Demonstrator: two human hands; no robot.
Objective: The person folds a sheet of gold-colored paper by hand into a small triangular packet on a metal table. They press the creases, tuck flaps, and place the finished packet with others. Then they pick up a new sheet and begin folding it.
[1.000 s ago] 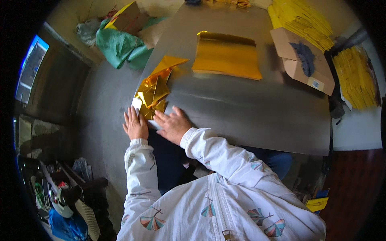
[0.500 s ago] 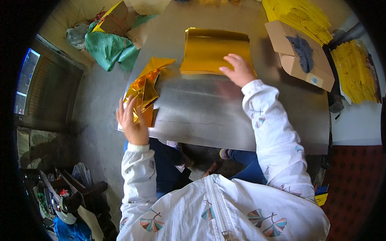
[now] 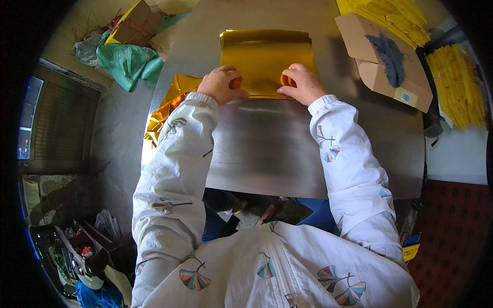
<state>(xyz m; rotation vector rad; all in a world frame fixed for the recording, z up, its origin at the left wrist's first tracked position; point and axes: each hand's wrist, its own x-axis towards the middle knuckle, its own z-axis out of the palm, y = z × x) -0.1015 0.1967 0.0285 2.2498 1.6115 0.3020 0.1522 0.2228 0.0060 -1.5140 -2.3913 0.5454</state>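
A stack of shiny gold foil paper (image 3: 267, 51) lies flat on the metal table, its near edge toward me. At the near left corner, my left hand (image 3: 220, 86) has its fingers curled over the paper and its thumb along the near edge. My right hand (image 3: 303, 86) holds the near right corner the same way, fingers bent and thumb at the edge. How many sheets they grip cannot be made out. Folded gold foil pieces (image 3: 167, 105) lie at the table's left side, partly hidden behind my left sleeve.
The metal table (image 3: 267, 149) fills the middle. At its right stands a cardboard box (image 3: 411, 77) with a dark grey clump (image 3: 387, 59) on it. Yellow bundles (image 3: 454, 87) lie beyond. A green bag (image 3: 126, 61) is at the far left, a dark wooden door (image 3: 64, 120) behind it.
My left hand has left the folded gold pieces and moved right and away from me to the stack. My right hand has come down to the stack's near right corner.
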